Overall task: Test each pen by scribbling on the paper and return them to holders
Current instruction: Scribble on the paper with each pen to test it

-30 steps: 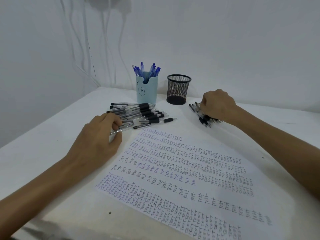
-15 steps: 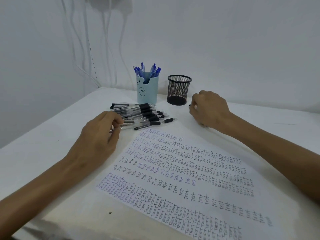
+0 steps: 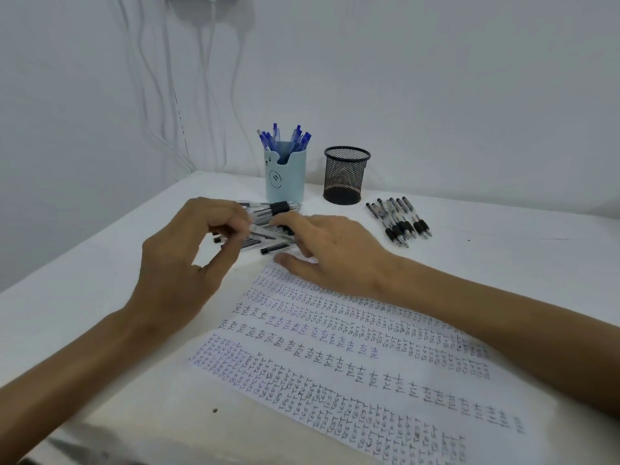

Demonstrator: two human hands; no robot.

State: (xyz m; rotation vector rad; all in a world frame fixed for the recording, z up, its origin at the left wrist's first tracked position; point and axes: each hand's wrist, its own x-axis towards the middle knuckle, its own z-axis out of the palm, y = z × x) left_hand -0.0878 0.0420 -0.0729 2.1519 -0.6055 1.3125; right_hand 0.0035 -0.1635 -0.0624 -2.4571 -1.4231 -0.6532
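Note:
A pile of clear pens with black grips (image 3: 280, 208) lies in front of the light blue holder (image 3: 285, 177), which holds several blue pens (image 3: 285, 137). My left hand (image 3: 188, 263) hovers at the pile's left end, thumb and fingers curled and pinching one clear pen (image 3: 256, 228); the motion is blurred. From the right, my right hand (image 3: 330, 253) reaches over the pile with fingers stretched out, touching the pens. The paper (image 3: 335, 350) covered in rows of handwritten test marks lies under my right wrist.
An empty black mesh holder (image 3: 345, 176) stands right of the blue one. A second group of black-grip pens (image 3: 399, 219) lies side by side on the white table (image 3: 84, 313) to its right. White cables hang on the wall at the back left.
My right hand let go of the pen group on the right and moved left across to the main pile. My left hand rose a little, still at the pile's left end.

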